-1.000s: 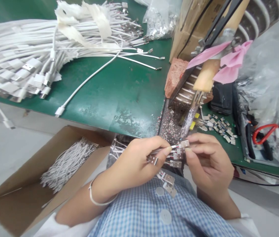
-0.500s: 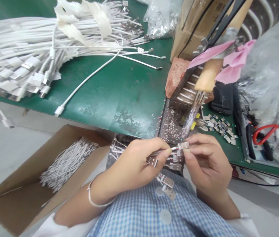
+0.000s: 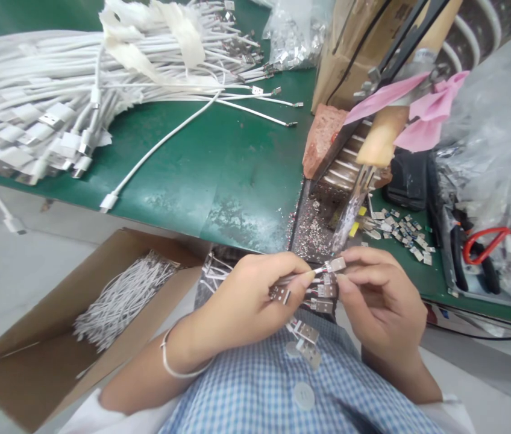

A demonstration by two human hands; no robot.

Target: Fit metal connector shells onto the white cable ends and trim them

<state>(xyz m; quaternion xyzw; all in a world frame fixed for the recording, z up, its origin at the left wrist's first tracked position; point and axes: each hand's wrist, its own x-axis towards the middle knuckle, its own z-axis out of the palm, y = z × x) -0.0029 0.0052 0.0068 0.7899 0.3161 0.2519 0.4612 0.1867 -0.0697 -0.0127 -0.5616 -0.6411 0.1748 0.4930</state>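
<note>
Silver metal up front: holding a flat, rectangular silver USB plug [image 3: 335, 264] out between the hands, with short, thin bared wires [image 3: 325, 269] at its rear and a slim white cable [image 3: 317, 270] behind those. Gripping that cable, along with others, in the closed left hand [image 3: 255, 295], thumb and forefinger pressed together just short of the wires. Keeping the right hand [image 3: 382, 295] at the plug's free end, thumb lower and forefinger higher, close together; cannot tell whether pinching it or barely touching.

Compared with 1 s ago, showing only a slight shift: right thumb a little lower beside the plug, perhaps an easing of the pinch, too fine to be sure of. Same left grip, same plug at the fingertips. Judging by that, likely still busy with fine handling of this 1 plug, with no switch to another.

Just below, fanned out past the left hand, more silver USB plugs [image 3: 326, 290]; lower still, 2 further plugs [image 3: 307, 333] hanging before a blue-and-white checked garment [image 3: 237, 386]. Beyond the fingers, a wooden-handled soldering iron [image 3: 382, 138] tied with a pink cloth strip [image 3: 434, 111], slanting down toward the plug; contact not clear. Unchanged around: green bench top [image 3: 237, 175], taped bundle of white cables [image 3: 34, 72], loose small metal parts [image 3: 407, 232], and a brown cardboard box [image 3: 20, 386] of more cables.
</note>
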